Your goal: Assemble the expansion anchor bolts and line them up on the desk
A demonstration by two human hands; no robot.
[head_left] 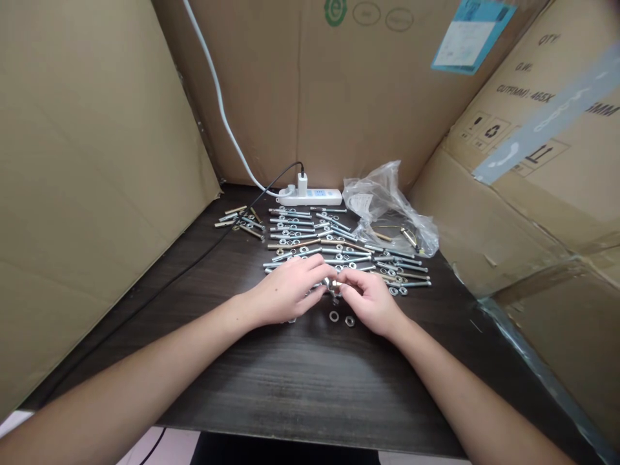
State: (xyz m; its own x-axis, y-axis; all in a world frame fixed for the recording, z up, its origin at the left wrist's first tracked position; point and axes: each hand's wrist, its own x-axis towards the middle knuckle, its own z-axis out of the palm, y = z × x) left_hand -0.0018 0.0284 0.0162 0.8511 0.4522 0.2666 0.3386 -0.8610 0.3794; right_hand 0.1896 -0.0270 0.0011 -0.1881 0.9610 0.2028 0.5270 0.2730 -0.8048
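Note:
Over the near edge of the rows of hardware, my left hand (296, 289) and my right hand (369, 301) meet fingertip to fingertip. Both are closed in a pinch around small shiny metal; its exact kind is hidden by the fingers. Just below the fingertips a flat washer (334, 316) lies on the table, with a hex nut (349, 321) to its right. Part of another small metal piece (292, 320) shows under my left hand. Beyond the hands lie several long bolts with sleeves (346, 259), set out in rows with nuts and washers among them.
A looser group of bolts (239, 223) lies at the left on the dark table (271, 381). Behind stand a white power strip (320, 197) and a crumpled clear plastic bag (387, 206). A black cable (194, 261) crosses the left side. Cardboard walls (310, 116) enclose the table.

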